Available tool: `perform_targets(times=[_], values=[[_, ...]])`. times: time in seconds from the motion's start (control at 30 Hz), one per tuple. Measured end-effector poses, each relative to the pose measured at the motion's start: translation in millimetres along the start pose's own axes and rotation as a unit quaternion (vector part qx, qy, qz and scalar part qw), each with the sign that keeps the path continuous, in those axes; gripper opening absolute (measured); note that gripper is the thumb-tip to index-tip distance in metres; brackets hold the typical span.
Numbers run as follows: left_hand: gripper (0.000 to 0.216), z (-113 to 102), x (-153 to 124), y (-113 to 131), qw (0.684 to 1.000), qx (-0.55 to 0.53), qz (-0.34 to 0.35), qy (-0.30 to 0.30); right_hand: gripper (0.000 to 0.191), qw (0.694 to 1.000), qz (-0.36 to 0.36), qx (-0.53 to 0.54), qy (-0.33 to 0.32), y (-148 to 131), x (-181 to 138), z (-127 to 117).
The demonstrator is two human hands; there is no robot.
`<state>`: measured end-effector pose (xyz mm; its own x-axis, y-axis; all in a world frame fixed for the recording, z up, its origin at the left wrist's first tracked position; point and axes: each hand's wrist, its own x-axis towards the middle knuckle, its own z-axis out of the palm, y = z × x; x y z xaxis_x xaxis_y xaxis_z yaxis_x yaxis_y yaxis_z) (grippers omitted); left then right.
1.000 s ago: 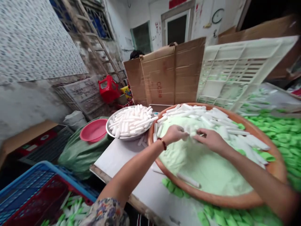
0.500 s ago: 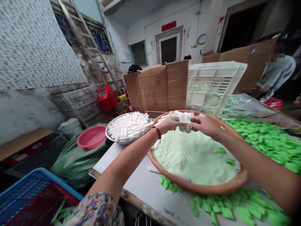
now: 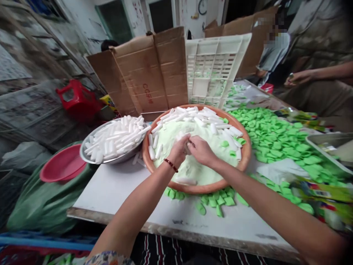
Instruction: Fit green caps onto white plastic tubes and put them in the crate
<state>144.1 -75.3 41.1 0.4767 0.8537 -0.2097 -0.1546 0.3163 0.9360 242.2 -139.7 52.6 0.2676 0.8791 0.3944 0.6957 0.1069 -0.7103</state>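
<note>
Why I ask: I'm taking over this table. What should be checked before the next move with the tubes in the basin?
1. Hands over the basin: ok, left hand and right hand meet above the powder.
2. Grip on what they hold: cannot tell, the fingers hide it.
3. Supply of white tubes: ok, heaped along the basin's far side.
4. Room in steel bowl: not ok, tubes are heaped above its rim.
5. Front edge of table: not ok, green caps lie loose near it.
</note>
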Motion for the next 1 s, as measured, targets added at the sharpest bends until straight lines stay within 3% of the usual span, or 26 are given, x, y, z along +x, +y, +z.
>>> perform_targets(times=[0.2,0.3,0.43,0.53,0.63,0.77,0.9,1.0], values=[[0.026,7.6,-0.2,-16.2,0.997,0.038,0.059,0.028,0.033,1.000,-0.018,-0.016,-0.001,2.6,22.9,-17.9],[0.019,11.4,-8.3,-18.9,0.995,0.060,0.079,0.030,0.037,0.999,-0.019,-0.024,-0.027,1.9,12.7,-35.7],[0.022,-9.5,-37.1,0.7,0.980,0.134,0.136,0.052,0.034,0.997,0.025,-0.070,0.015,10.5,-54.7,-94.9],[0.021,-21.3,-85.0,5.7,0.964,0.205,0.161,0.053,0.032,0.975,0.118,-0.178,-0.059,31.8,-135.1,-120.9],[0.024,-9.1,-145.2,-21.3,0.979,0.159,0.125,-0.003,0.029,0.962,0.076,-0.246,-0.089,60.3,-202.9,-104.9],[0.018,22.2,-200.0,-85.1,0.983,0.140,0.063,-0.099,0.030,0.950,0.038,-0.300,-0.079,82.9,-234.0,-75.0],[0.020,32.6,-204.9,-123.1,0.968,0.210,0.077,-0.114,0.023,0.978,0.064,-0.198,-0.028,65.6,-231.8,-79.9],[0.021,28.1,-197.7,-130.0,0.962,0.229,0.089,-0.116,0.022,0.987,0.152,-0.055,0.024,35.1,-234.6,-86.6]])
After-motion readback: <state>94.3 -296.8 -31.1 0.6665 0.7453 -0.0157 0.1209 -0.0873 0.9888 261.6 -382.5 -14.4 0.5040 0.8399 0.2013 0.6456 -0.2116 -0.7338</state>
